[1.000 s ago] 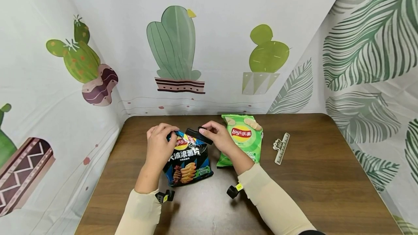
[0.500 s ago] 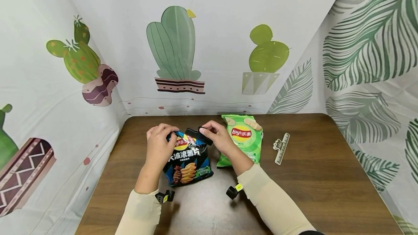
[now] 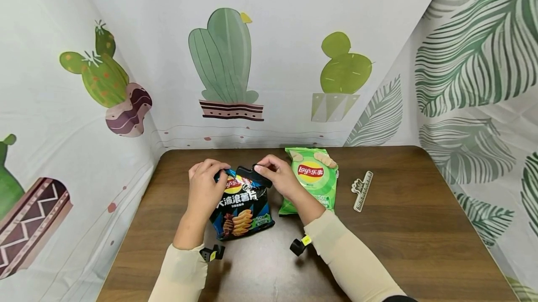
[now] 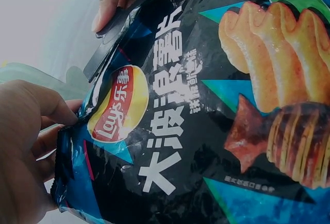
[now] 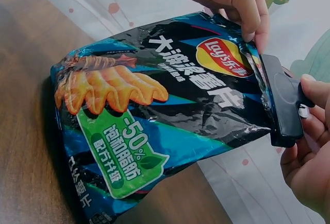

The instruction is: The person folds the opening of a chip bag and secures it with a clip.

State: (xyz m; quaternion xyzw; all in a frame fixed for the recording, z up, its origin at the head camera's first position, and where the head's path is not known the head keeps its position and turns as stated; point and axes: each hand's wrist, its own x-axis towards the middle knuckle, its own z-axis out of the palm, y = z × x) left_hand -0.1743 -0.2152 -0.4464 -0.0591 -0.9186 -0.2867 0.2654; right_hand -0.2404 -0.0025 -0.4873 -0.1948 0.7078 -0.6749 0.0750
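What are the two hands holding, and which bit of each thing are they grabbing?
The left hand holds the black-and-blue chip bag by its top left corner. The right hand pinches the black clip by its handle.

1. Head: forward and down over the desk (image 3: 399, 250), wide enough for both hands (image 3: 204, 184).
2. Left wrist: very close, turned sideways, facing the chip bag (image 4: 206, 136).
3. Right wrist: slightly farther back, tilted, facing the same chip bag; both wrist views share the clip (image 5: 281, 100).
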